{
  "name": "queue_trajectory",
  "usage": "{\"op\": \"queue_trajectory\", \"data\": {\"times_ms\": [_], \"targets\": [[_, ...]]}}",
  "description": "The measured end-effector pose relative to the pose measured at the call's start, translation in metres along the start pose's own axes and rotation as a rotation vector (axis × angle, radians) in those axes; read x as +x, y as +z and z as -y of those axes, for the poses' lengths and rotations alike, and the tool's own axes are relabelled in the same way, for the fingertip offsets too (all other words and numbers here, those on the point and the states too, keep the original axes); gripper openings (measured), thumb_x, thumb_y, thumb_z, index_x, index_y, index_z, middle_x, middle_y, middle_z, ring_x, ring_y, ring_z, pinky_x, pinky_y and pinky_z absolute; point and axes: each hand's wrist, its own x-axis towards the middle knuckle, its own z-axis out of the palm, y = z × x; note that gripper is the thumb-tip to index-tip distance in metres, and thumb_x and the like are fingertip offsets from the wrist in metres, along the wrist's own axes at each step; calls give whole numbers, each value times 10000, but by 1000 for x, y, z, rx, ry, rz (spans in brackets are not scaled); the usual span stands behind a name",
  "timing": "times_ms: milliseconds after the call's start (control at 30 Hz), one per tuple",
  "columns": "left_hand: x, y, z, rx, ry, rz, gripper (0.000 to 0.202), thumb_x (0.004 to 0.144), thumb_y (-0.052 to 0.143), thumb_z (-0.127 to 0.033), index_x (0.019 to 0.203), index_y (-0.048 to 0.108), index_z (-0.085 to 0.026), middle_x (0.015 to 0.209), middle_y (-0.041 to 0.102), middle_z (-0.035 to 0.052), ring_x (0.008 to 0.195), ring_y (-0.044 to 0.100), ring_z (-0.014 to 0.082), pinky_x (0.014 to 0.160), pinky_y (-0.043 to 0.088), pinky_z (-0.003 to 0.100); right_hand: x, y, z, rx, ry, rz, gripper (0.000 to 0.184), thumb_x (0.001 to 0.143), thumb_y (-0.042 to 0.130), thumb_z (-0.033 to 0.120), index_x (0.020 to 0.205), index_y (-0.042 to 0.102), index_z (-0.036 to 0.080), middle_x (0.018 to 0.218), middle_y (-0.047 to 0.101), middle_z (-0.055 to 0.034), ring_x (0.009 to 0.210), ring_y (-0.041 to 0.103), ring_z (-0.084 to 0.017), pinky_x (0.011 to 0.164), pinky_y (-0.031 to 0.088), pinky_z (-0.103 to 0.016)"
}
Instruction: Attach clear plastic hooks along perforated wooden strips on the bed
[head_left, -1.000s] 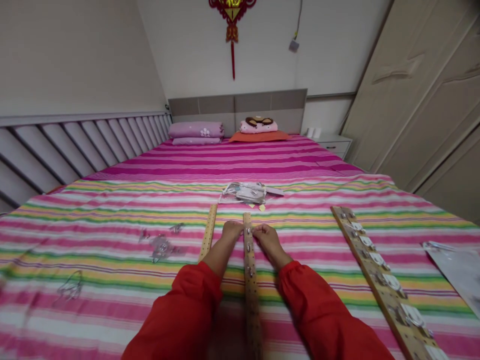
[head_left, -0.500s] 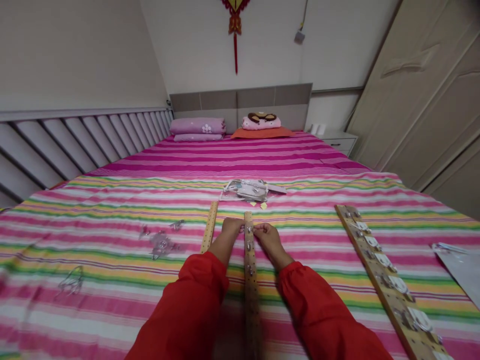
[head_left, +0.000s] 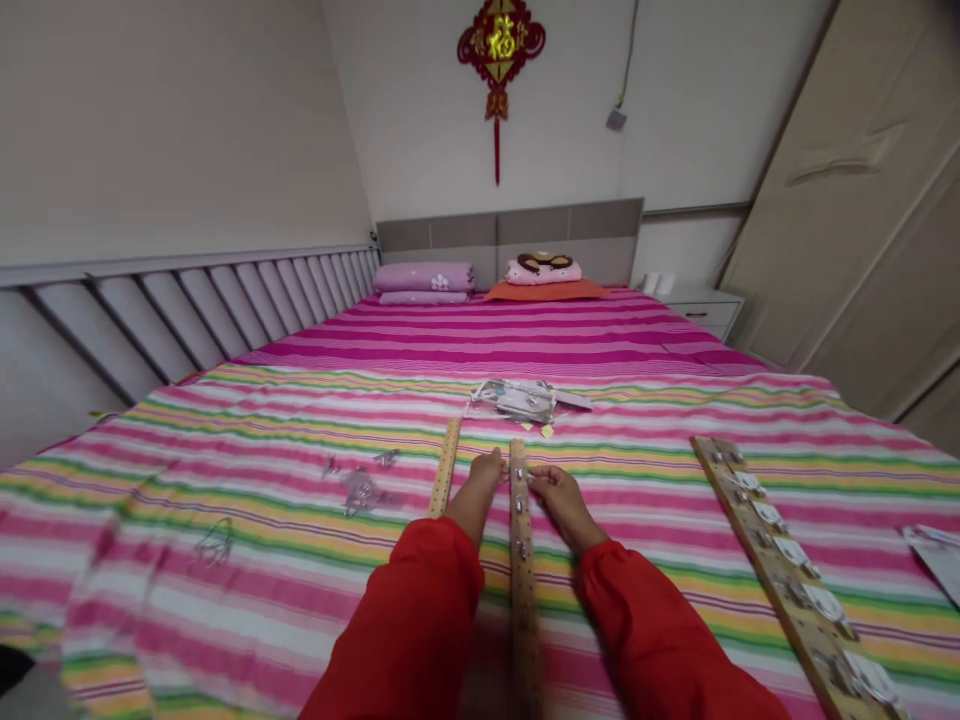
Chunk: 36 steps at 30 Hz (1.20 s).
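A long perforated wooden strip (head_left: 521, 560) lies on the striped bedspread (head_left: 262, 520), running away from me between my red-sleeved arms. My left hand (head_left: 484, 476) rests against its left side near the far end, fingers curled. My right hand (head_left: 553, 487) pinches a small metal hook (head_left: 522, 473) on the strip's right side. Another small metal fitting (head_left: 521, 549) sits lower on the strip. A second wooden strip (head_left: 445, 480) lies just left of my left hand.
A third strip (head_left: 787, 570) carrying several metal clips lies at the right. Clear plastic bags of parts (head_left: 525, 400) lie beyond my hands. Loose metal hooks (head_left: 360, 488) lie at the left. A white sheet (head_left: 937, 555) shows at the right edge. Pillows (head_left: 424, 278) sit by the headboard.
The view has swung upward and left, showing more wall. My hands stay on the strip's far end; the left hand's fingers have shifted slightly.
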Motion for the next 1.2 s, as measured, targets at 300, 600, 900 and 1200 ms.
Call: {"op": "queue_trajectory", "data": {"times_ms": [300,600,900,1200], "targets": [[-65,-100,-34,102,130,-54,184,646,698,-303,612,596,-153,542,555,-13,531,521,99,556,418,207,-21,-13,13,150,52,-11,233,561,725,346,603,574,173,518,577,9,424,474,-93,422,366,-238],[-105,-207,1,826,428,-424,183,747,534,-170,871,669,-177,801,639,39,775,577,182,697,405,260,-71,-17,23,133,99,-4,220,571,748,297,563,581,154,498,566,6,387,425,-65,366,309,-204],[-111,-189,0,1332,328,-252,357,813,402,-86,1076,626,-178,1032,667,137,899,636,250,740,444,341,-123,-15,34,59,99,11,311,554,771,393,581,568,158,451,513,47,342,377,-46,345,236,-187],[-100,-186,-8,1325,363,-210,265,850,416,-141,837,679,-117,940,674,201,908,640,300,804,431,392,-145,-3,51,-13,61,15,292,567,752,409,641,626,155,488,557,26,340,379,-49,368,224,-205]]}}
